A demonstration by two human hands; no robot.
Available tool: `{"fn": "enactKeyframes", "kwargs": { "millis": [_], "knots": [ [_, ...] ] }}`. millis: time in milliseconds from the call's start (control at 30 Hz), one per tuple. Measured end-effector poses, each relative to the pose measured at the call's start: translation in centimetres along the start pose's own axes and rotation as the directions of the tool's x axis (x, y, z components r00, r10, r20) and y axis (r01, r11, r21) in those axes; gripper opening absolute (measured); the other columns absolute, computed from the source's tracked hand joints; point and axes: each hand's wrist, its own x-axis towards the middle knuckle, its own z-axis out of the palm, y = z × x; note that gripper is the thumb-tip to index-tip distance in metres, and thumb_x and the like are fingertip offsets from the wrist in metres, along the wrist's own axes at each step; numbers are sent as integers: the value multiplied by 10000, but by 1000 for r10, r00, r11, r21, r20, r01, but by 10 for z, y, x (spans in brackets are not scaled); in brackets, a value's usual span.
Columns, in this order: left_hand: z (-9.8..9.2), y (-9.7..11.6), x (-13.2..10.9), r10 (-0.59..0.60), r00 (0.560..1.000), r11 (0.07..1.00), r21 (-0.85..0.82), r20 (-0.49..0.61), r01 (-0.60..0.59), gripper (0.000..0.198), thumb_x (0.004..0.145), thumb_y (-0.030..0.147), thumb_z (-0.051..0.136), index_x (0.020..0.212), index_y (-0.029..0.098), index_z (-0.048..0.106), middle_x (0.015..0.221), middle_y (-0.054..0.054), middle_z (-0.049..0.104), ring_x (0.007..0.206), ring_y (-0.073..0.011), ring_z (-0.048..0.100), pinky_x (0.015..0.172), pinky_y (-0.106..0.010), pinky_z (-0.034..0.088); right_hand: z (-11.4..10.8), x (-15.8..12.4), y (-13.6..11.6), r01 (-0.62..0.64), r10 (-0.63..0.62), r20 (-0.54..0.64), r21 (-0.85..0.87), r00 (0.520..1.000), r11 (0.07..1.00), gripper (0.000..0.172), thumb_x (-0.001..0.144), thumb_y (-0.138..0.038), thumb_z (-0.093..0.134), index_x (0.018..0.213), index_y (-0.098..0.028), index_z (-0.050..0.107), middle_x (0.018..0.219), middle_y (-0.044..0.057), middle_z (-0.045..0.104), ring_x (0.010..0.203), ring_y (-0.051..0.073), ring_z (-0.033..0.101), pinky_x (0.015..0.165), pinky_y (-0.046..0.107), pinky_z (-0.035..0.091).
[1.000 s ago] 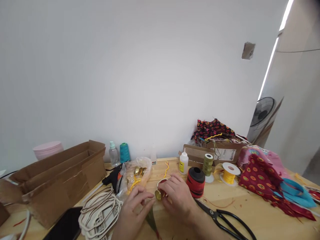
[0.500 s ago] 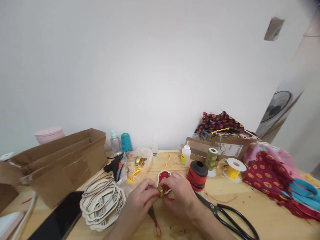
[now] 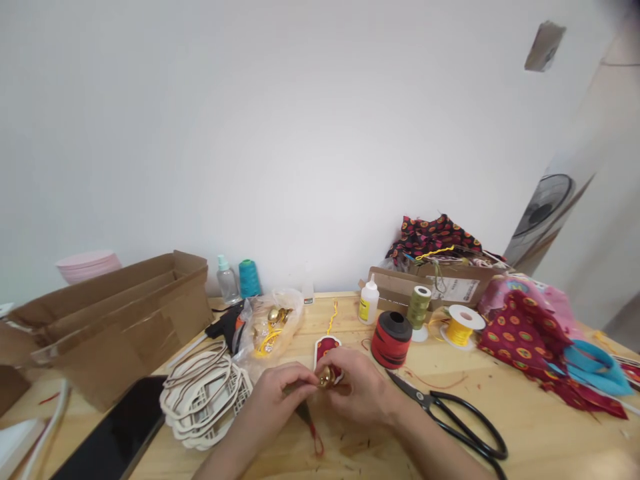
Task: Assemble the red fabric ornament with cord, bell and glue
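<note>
The wooden table fills the near half of my view. A long cardboard box lies open at the far left, and a heap of red patterned fabric sits at the right. Near left is a stack of pale wooden cutouts, with a dark phone just left of it. Black scissors lie to the right of my right wrist, blades pointing toward the red spool farther back. A clear plastic bag of gold pieces rests beyond my left hand.

My 2 hands meet at the middle of the table. My left hand and my right hand have their fingertips pinched together on 1 small gold bell, held just above the table. Just beyond it lies a red tag, and a red cord trails toward me beneath my hands.
</note>
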Motion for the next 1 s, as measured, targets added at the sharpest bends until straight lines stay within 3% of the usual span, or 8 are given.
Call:
{"fn": "enactKeyframes", "kwargs": {
  "millis": [67,167,233,333,533,700,833,1000],
  "knots": [
    [-1,1,1,38,999,999,-35,-13,-39,144,728,235,528,671,222,659,718,-14,655,706,-170,579,658,-237,434,0,-1,1,6,-5,17,-35,1000,999,241,638,-70,522,835,-204,559,723,-24,573,652,108,516,582,192,399],
    [-1,1,2,64,991,994,-83,-117,-74,151,728,251,540,650,212,663,755,-24,651,758,-174,574,715,-252,432,2,-1,3,-15,15,16,-47,1000,999,180,660,-136,568,829,-199,564,733,-21,578,651,110,515,581,198,393],
    [0,0,2,4,989,990,-136,-148,-25,126,708,251,571,648,205,672,715,-21,659,721,-167,581,691,-244,442,6,1,4,-41,41,-8,-34,999,999,98,699,-232,592,788,-192,580,724,-16,586,651,111,520,580,200,389],
    [4,-6,3,-141,983,944,-316,-115,98,80,658,244,626,660,188,684,673,-18,686,656,-159,603,624,-229,463,11,3,7,-75,76,-66,7,995,997,115,741,-298,580,765,-187,601,717,-6,607,673,116,533,604,209,392],
    [9,-9,6,-340,939,714,-662,-43,228,212,529,244,738,708,156,666,630,-13,715,600,-154,640,605,-238,500,16,6,12,-75,89,-70,182,994,980,112,729,-266,604,727,-173,666,689,20,645,642,122,554,612,220,404],
    [6,-4,7,-391,920,636,-727,-15,259,232,498,256,764,680,150,667,610,-9,718,560,-131,641,589,-217,505,18,7,10,-166,215,-79,406,973,899,127,710,-250,607,706,-147,680,676,42,655,634,142,564,596,233,419],
    [4,-3,6,-391,920,621,-739,-3,261,235,501,253,765,686,147,667,613,-8,717,556,-123,636,594,-212,502,19,7,8,-276,331,8,573,944,772,160,681,-289,623,683,-135,665,668,44,659,623,146,565,604,251,425],
    [4,-3,4,-363,932,650,-721,-18,239,223,547,276,739,720,153,670,635,-3,710,588,-121,626,613,-211,487,19,6,10,-287,341,56,677,938,678,189,666,-321,631,691,-134,651,677,36,654,619,137,556,613,254,419]
  ]
}}
